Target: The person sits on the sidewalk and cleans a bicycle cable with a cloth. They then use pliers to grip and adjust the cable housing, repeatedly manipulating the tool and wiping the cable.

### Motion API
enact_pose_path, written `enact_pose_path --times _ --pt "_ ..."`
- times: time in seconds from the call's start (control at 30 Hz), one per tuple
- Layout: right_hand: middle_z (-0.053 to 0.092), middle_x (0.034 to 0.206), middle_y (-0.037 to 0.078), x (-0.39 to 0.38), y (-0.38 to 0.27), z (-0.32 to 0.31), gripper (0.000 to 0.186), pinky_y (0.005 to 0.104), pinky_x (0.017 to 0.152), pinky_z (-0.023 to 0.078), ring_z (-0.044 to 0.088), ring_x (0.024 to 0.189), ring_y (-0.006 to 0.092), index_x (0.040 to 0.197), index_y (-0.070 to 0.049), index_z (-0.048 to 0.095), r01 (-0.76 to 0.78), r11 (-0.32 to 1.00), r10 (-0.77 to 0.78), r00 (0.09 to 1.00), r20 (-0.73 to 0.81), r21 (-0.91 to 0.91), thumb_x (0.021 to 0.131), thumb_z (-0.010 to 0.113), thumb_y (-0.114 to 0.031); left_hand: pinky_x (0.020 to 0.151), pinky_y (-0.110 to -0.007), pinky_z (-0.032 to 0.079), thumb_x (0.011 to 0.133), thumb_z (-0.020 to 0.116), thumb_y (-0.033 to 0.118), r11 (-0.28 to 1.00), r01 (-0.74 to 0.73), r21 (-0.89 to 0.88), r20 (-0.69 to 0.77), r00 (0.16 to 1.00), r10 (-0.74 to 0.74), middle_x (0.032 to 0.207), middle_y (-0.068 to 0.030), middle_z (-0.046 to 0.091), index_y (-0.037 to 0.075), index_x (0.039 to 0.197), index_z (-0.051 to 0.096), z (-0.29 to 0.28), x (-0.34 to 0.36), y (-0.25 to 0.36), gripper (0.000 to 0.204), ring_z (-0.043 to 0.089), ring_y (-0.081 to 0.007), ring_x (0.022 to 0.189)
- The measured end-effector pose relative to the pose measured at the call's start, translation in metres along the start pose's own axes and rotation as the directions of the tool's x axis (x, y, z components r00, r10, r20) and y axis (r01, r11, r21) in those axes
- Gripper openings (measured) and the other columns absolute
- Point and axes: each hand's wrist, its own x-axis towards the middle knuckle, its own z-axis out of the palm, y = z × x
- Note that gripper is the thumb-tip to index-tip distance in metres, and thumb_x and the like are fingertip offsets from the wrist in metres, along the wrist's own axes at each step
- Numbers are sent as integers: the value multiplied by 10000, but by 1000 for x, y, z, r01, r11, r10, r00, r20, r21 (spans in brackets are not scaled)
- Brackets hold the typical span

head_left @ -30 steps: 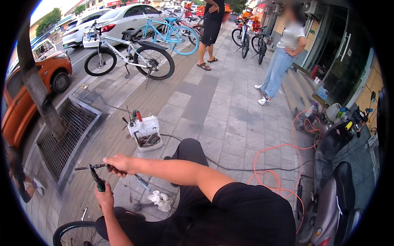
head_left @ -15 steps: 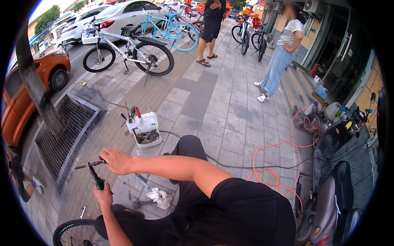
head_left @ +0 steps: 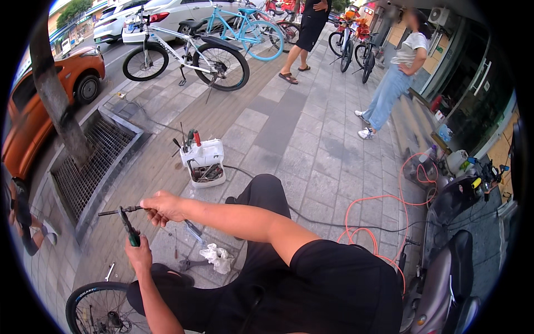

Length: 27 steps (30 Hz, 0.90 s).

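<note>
My right hand [head_left: 160, 209] grips one end of a thin dark metal rod [head_left: 111, 212], held crosswise at the lower left. My left hand [head_left: 139, 255] holds a green-handled locking-plier-like tool [head_left: 127, 225] upright, its jaws at the rod. A bicycle wheel [head_left: 80, 309] lies at the lower left beside a small wrench [head_left: 109, 271]. On the paving below my arm are a crumpled white rag [head_left: 219, 259], a screwdriver [head_left: 176, 243] and a slim tool [head_left: 193, 231]. A white toolbox [head_left: 203, 164] of metal tools stands ahead of my hands.
Two people [head_left: 384, 97] [head_left: 308, 33] stand on the sidewalk near parked bicycles [head_left: 203, 64]. An orange hose [head_left: 347, 214] and black cable lie right, beside a scooter [head_left: 445, 278] and shop doorway. A tree [head_left: 67, 128] in a grate and an orange car [head_left: 36, 122] are left.
My hands and the two tools have risen slightly in the picture, and my right fingers have shifted their hold on the rod. The whole view has shifted a little.
</note>
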Motion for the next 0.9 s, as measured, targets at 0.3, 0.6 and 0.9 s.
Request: enact_pose_path --times 0.3,0.6,0.9 --pt "658 958 178 -5 -8 9 324 433 783 538 669 865 326 1087 -10 617 401 346 -659 748 85 -848 861 727 -214 484 -342 425 905 692 159 988 152 11 131 980 -153 656 -11 553 50 842 571 -10 -5 28 175 492 -123 528" --pt "674 1020 170 17 1 -25 217 443 802 545 675 905 363 1054 -33 654 332 176 -611 775 162 -926 873 689 -149 544 -286 474 924 731 169 907 356 -224 127 934 -335 716 -8 604 -19 1106 683 -12 8 26 266 552 -92 574" --pt "710 1098 301 19 157 -142 393 498 941 537 682 1077 454 1083 27 682 -342 195 -36 934 -355 -919 840 711 -280 585 -294 485 927 731 199 968 249 -21 -3 968 -250 748 -7 602 -24 1133 690 -10 4 13 306 557 -93 605"
